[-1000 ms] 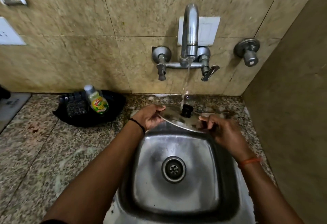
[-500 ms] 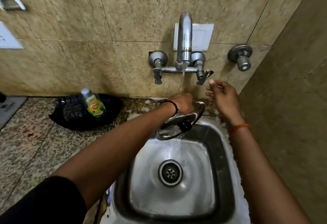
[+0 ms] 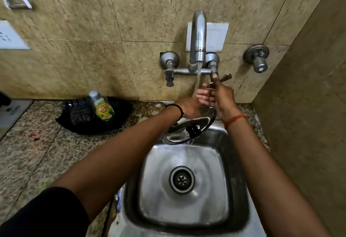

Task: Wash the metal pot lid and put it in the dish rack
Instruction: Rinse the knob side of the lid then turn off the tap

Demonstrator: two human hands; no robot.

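Note:
The metal pot lid (image 3: 177, 133) with a black knob (image 3: 193, 131) hangs tilted over the back edge of the steel sink (image 3: 222, 180), knob side facing me. My left hand (image 3: 189, 108) grips the lid's upper rim under the running stream from the faucet (image 3: 198, 36). Water runs off the lid's lower edge into the basin. My right hand (image 3: 224, 98) is raised above the lid, with a finger touching the right tap lever (image 3: 225, 77). It holds nothing.
A black tray (image 3: 119, 122) left of the sink holds a dish soap bottle (image 3: 103, 108) and a dark scrubber (image 3: 80, 115). Granite counter (image 3: 37, 152) spreads to the left. A wall valve (image 3: 258, 58) and a side wall (image 3: 309, 105) close in on the right.
My right hand let go of the lid and rose to the tap lever. My left hand tilted the lid up by its rim and keeps it under the stream.

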